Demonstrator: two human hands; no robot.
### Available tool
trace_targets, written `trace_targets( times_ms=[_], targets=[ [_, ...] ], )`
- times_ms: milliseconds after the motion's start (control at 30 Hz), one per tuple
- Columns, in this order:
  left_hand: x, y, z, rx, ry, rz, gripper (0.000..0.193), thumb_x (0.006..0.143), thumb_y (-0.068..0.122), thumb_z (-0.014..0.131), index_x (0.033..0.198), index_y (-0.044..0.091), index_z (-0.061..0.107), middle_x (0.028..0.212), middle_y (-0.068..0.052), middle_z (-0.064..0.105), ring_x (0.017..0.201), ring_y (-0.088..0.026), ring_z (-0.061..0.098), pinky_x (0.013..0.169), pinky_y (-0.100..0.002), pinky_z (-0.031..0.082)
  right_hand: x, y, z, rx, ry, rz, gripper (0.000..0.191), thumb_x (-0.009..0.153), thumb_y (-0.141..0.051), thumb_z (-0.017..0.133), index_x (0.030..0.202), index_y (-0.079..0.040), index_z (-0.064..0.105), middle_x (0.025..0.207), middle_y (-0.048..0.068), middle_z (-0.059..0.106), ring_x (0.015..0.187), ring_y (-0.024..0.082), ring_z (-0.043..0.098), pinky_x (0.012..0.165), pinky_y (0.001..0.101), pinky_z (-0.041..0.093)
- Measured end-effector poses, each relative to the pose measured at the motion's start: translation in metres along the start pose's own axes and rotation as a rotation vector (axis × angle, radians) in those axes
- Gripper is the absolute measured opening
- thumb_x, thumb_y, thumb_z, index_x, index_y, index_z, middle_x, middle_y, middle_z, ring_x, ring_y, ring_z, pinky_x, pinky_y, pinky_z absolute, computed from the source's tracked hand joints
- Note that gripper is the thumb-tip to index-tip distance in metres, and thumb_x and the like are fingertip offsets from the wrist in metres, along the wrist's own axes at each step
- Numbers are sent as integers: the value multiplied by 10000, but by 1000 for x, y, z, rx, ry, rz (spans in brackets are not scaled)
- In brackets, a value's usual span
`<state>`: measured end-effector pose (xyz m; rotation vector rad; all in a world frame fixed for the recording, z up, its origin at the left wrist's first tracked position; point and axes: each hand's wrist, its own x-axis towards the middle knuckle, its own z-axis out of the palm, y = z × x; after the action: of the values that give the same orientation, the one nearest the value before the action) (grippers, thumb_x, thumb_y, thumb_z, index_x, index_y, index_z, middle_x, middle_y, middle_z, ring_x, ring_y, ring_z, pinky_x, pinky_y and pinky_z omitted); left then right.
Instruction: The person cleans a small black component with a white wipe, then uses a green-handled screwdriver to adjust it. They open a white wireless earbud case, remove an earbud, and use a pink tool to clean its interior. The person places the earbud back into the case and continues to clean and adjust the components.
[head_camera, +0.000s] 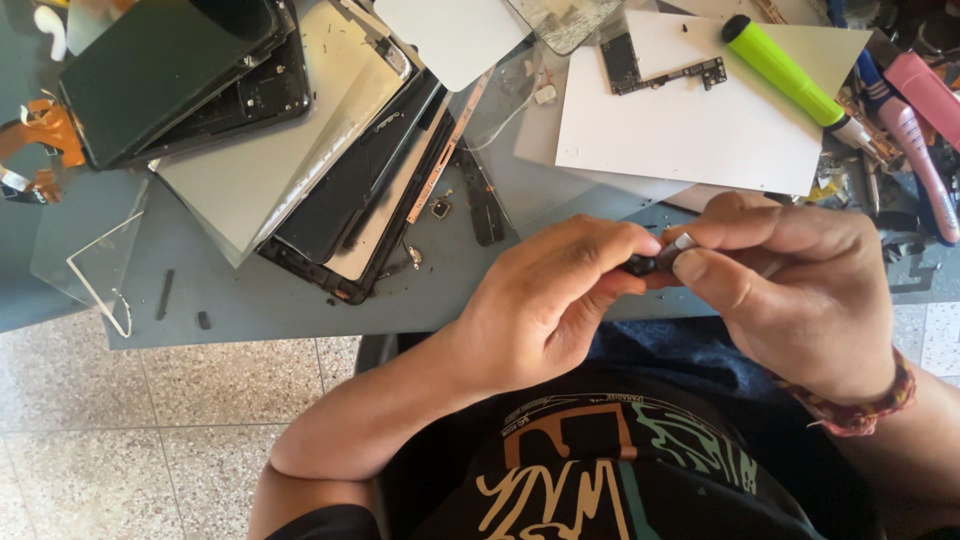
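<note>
Both hands meet, the left hand (550, 300) and right hand (790, 290) pinching one small black part (640, 265) between curled fingertips.

Bright, even daylight; soft shadows fall under the hands onto the bench (300, 290). Mild glare on the white sheet (690, 130). Focus generally sharp; slight wide-angle stretching at frame edges.

**Both hands pinched together above the lap**

The left hand (545, 300) comes in from the lower left, forearm bent, fingers curled and thumb pressed toward the right. The right hand (790, 290) meets it from the right, fingers folded over, thumb and forefinger closed at the meeting point. A woven band circles the right wrist.
</note>
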<state>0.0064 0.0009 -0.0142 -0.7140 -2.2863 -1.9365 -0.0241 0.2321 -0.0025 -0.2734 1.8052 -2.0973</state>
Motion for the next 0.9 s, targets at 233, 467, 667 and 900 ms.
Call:
trace_targets(
  times_ms=[233, 467, 667, 900],
  targets=[
    [1, -1, -5, -150, -30, -41, 224, 1178, 118, 584, 1381, 33, 539, 1154, -73, 670, 973, -119, 689, 836, -223, 595, 6, -18, 9, -393, 52, -102, 121, 908, 41, 707, 1028, 56, 708, 891, 105, 719, 715, 108, 679, 589, 181, 503],
    [2, 0, -8, -196, -103, -124, 222, 1156, 147, 577, 1341, 25, 589, 1066, -57, 669, 836, -90, 647, 732, -217, 566, 12, -31, 10, -661, 5, -255, 162, 845, 41, 736, 1007, 46, 740, 862, 103, 711, 617, 80, 645, 513, 187, 471],
    [3, 2, -4, -136, -69, -86, 172, 1136, 56, 618, 1301, 21, 588, 1107, -76, 678, 960, -128, 714, 814, -223, 615, 6, -22, 7, -541, 35, -179, 180, 844, 47, 751, 1023, 62, 739, 779, 73, 702, 613, 85, 629, 513, 196, 449],
    [0, 1, -1, -76, -39, -24, 456, 1045, -143, 620, 1449, 32, 500, 1211, -131, 659, 1077, -203, 721, 904, -244, 636, 1, -21, 9, -452, 47, -68, 189, 861, 55, 754, 1047, 79, 732, 743, 76, 690, 620, 84, 577, 553, 206, 417]
  ],
)
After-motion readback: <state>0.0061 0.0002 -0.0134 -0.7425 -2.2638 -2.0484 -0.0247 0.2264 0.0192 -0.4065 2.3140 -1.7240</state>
